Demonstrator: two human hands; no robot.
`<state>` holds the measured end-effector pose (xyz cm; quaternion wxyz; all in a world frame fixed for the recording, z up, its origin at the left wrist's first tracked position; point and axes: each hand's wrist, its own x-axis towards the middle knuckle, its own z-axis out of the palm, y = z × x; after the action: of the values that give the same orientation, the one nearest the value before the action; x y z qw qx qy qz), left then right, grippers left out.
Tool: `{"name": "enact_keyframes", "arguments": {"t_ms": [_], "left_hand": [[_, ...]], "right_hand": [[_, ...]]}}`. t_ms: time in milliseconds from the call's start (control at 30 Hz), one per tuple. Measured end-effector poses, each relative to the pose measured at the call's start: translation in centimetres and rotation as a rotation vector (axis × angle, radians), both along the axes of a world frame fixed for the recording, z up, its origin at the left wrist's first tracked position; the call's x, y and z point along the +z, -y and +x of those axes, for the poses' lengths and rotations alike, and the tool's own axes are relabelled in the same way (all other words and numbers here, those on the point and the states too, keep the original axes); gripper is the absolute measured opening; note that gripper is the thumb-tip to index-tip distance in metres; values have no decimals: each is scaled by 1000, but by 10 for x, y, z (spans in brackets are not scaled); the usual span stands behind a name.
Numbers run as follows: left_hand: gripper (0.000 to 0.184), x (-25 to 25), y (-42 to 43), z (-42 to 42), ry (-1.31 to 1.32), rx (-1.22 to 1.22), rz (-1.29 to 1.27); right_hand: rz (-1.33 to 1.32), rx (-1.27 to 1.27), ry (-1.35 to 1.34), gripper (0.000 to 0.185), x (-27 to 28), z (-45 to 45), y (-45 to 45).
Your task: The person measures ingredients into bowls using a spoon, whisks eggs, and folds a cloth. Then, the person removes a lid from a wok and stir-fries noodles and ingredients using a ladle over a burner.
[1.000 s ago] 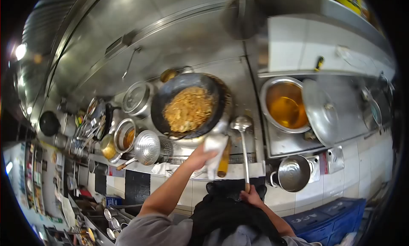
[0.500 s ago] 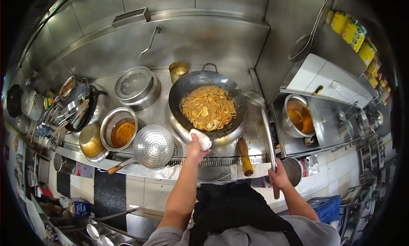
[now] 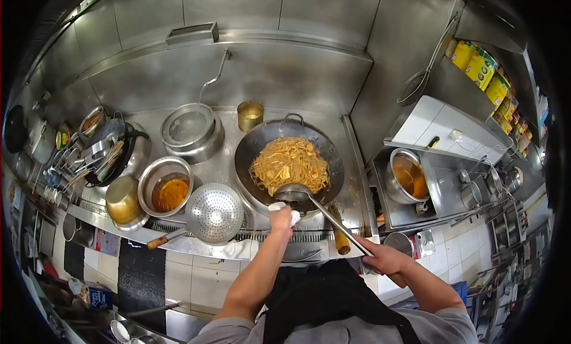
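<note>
A dark wok [image 3: 335,155] on the stove holds a mound of fried noodles [image 3: 290,160]. At its near rim, my left hand [image 3: 281,219] is closed around a folded white cloth [image 3: 294,218]; whether the cloth grips the wok's edge is hidden. My right hand [image 3: 382,256] is wrapped round the long handle of a ladle [image 3: 292,193], near its wooden end. The ladle's bowl lies over the near side of the wok, at the noodles' lower edge. Beneath the ladle's shaft is a bamboo wok brush [image 3: 341,241], partly covered.
Left of the wok are a perforated strainer [image 3: 215,213], a pot of orange-brown liquid [image 3: 147,186] and a lidded pot [image 3: 193,143]. A brass-coloured can [image 3: 250,115] stands behind. To the right, another pot [image 3: 394,180] sits by the sink. A whisk-like wire skimmer [image 3: 413,87] hangs on the wall.
My right hand has swung the ladle from beside the wok to over its near side. My left hand, still holding the cloth, has shifted slightly; the camera view has tilted up.
</note>
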<state>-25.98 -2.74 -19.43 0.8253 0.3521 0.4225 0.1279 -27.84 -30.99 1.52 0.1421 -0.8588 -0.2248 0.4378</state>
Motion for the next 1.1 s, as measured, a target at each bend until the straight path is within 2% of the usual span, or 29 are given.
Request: {"name": "enact_keyframes", "arguments": {"t_ms": [33,100,133,167,233,267,367,400,467,500,567,700,767,800,900,967,1033,1100], "left_hand": [[17,-6,6,-1,-10,31,-9],[16,-14,1,17,-42,-24,27],[14,-6,3,17,-24,28,25],[9,-16,-1,16,17,-65,39],[13,-70,13,-15,252,16,80],[21,-79,28,-43,249,53,56],[35,-45,45,-89,189,3,4],[32,-48,41,-85,190,1,-44],[13,-30,25,-51,108,-30,-50],[12,-18,20,-29,78,-20,-2],[14,1,12,2,-41,-60,-21],[15,-7,11,37,-75,-32,-37],[15,-17,5,48,-75,-26,-14],[14,-24,1,52,-86,-50,-5],[12,-32,0,48,-89,-62,0],[11,-30,3,35,-71,-51,6],[16,-7,16,5,73,43,-40],[17,10,22,-26,30,-98,-60]], "right_hand": [[-78,-6,-30,79,0,1,-4],[30,228,265,79,-49,23,3],[39,244,320,77,-71,35,-1],[11,223,335,78,-70,38,-14],[-19,199,400,81,-91,50,-29],[-9,190,399,81,-88,51,-37],[-91,186,454,82,-81,44,-44],[-36,169,433,81,-78,42,-37],[16,121,354,78,-60,31,-26],[52,71,260,76,-46,23,-18],[146,92,238,76,-45,15,5],[133,81,193,76,-35,7,3],[7,70,153,76,-37,14,-10],[74,98,220,76,-59,20,-6],[-68,104,286,76,-87,43,-26],[-79,116,276,75,-77,45,-26],[-21,100,201,76,-51,48,-16],[27,111,174,78,-47,50,5]]}}
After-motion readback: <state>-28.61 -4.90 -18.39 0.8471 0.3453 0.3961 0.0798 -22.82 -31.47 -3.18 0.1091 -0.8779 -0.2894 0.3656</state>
